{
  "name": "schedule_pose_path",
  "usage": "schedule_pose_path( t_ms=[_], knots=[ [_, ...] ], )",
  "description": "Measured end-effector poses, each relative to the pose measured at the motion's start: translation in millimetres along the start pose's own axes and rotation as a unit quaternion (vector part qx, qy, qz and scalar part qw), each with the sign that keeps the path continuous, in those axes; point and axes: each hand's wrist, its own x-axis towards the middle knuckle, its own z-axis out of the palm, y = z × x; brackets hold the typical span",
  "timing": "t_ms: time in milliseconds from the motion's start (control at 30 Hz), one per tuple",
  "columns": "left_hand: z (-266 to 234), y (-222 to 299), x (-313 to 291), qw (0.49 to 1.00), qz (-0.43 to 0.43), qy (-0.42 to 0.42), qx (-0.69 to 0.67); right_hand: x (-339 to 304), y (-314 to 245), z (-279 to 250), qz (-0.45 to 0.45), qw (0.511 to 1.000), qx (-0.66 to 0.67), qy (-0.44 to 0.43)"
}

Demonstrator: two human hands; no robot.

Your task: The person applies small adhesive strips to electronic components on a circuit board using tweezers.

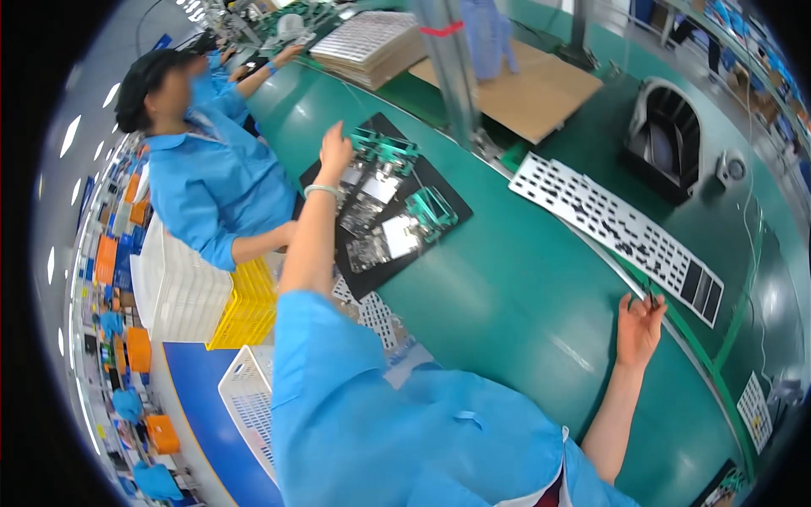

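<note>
My left hand (336,152) reaches over the far left side of a black mat (456,205), beside a green fixture frame (390,152). Its fingers are bunched and partly hidden, so whether they grip anything is unclear. Silver-and-black electronic assemblies (363,215) lie on the mat, and a second green frame (432,211) sits at its right side. Off to the right, my right hand (639,334) is raised near the bench edge with its fingers closed on a small dark tool (650,293), thin like tweezers. Just beyond it lies a white sheet (612,224) with rows of black pieces.
A co-worker (207,169) in blue stands at the left, one hand near the mat. White crates (182,279) and a yellow crate (253,308) are stacked beside the bench. A metal post (448,72), a tray stack (367,46), cardboard (541,89) and a black holder (665,139) stand farther back.
</note>
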Motion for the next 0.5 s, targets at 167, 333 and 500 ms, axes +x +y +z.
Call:
schedule_pose_path(
  t_ms=[167,333,500],
  knots=[
    [5,-15,-13,0.969,-0.034,-0.197,0.145,-20,45,8,0.053,0.995,-0.056,0.056],
    [-29,-1,-19,0.955,0.004,-0.243,0.171,-41,81,33,0.124,0.988,-0.07,0.061],
    [-21,-43,-33,0.974,-0.067,-0.209,0.05,-44,93,43,0.169,0.976,-0.123,0.053]
  ],
)
